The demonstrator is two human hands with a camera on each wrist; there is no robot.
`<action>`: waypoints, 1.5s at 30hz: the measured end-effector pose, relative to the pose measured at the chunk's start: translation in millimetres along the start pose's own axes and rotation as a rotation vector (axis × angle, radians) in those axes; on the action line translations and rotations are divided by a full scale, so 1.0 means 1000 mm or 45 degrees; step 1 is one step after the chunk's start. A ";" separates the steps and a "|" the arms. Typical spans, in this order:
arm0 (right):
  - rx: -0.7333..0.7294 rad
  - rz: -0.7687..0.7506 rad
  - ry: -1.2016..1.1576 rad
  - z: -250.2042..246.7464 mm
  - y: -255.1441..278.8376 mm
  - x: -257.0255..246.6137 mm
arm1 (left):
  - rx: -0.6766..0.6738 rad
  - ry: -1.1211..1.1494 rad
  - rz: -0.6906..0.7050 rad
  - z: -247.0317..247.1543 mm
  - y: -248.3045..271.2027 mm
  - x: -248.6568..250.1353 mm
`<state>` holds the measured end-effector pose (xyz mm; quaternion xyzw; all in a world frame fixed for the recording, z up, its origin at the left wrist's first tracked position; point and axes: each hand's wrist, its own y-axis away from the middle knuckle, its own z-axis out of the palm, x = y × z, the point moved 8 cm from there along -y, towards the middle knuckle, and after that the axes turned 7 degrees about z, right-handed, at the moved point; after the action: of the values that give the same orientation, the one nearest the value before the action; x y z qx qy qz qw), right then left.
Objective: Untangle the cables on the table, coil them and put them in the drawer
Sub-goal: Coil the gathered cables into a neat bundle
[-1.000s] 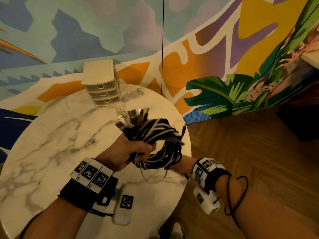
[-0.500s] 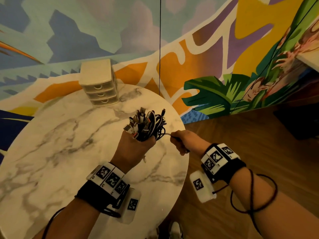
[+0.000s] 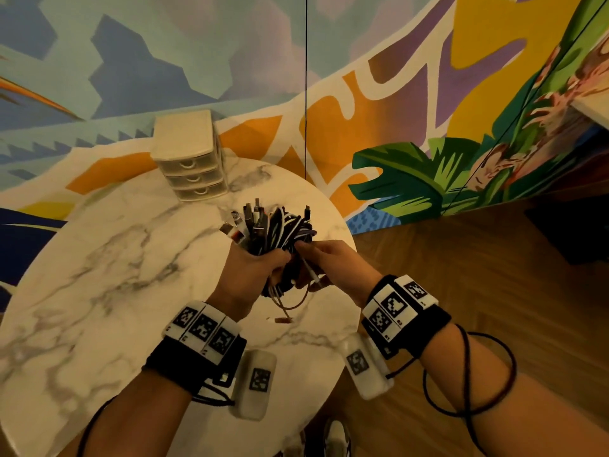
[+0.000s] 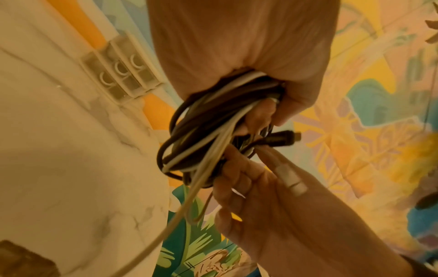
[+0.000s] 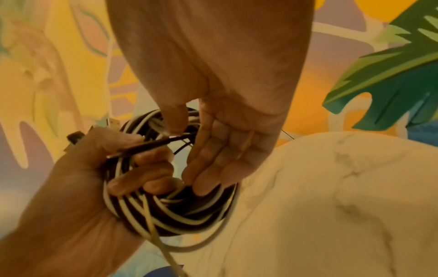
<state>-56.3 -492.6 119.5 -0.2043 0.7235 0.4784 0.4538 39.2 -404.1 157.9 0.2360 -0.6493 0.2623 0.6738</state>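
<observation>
While the left hand [image 3: 255,270] clenches the coil [image 3: 283,232] above the surface [image 3: 99,275], plugs up, the right hand [image 3: 333,263] pinches a strand at its side, the drawers [image 3: 189,159] shut well behind.

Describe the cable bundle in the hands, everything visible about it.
The bundle is a rough coil of several black and white cables, rubbery-looking, held above the marble table. The left hand grips one side of the coil; plug ends, some metal-tipped, stick up above that grip. The right hand touches the loops, fingers reaching into the coil beside a white connector. A pale strand and a thin brownish one hang loose below.
</observation>
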 end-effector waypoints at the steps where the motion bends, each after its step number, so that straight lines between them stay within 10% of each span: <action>1: -0.044 -0.016 0.025 0.004 0.001 -0.001 | -0.003 0.038 -0.025 -0.002 -0.001 -0.003; 7: 0.044 -0.138 0.271 -0.005 -0.002 -0.013 | -0.088 0.259 -0.143 -0.003 0.002 -0.016; 14: 0.831 -0.491 0.219 -0.035 0.014 -0.023 | -0.096 0.540 -0.216 0.002 -0.002 -0.017; 20: 0.202 -0.337 -0.216 -0.014 -0.010 -0.016 | -0.180 0.642 -0.275 0.011 -0.002 -0.017; 45: 0.529 -0.212 -0.029 -0.037 -0.025 0.004 | 0.103 0.205 -0.352 0.000 -0.011 -0.042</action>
<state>-57.5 -535.3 108.1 -0.1600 0.7819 0.2824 0.5322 45.0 -414.4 116.7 0.3282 -0.5435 0.2112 0.7432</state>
